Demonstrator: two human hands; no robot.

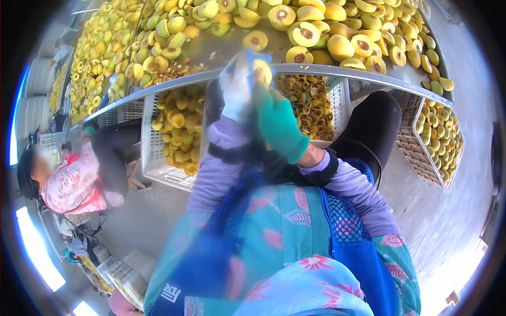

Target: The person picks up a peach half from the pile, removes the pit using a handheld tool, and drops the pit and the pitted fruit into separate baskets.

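Green-gloved right hand (278, 126) and white-gloved left hand (235, 84) meet at a fruit (262, 72); which pinches it, I cannot tell. Steady its rim, fingertips clear.

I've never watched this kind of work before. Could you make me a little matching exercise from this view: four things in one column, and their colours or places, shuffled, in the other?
Things
1. Left hand
2. Far-right crate
3. Right hand
4. Blurred fruit piece

Colours or places
A. Yellow, up at the table rim, where the two hands meet
B. In a green glove
C. In a whitish glove
D. Beside the person's right knee, filled with fruit

Right pairs: 1-C, 2-D, 3-B, 4-A
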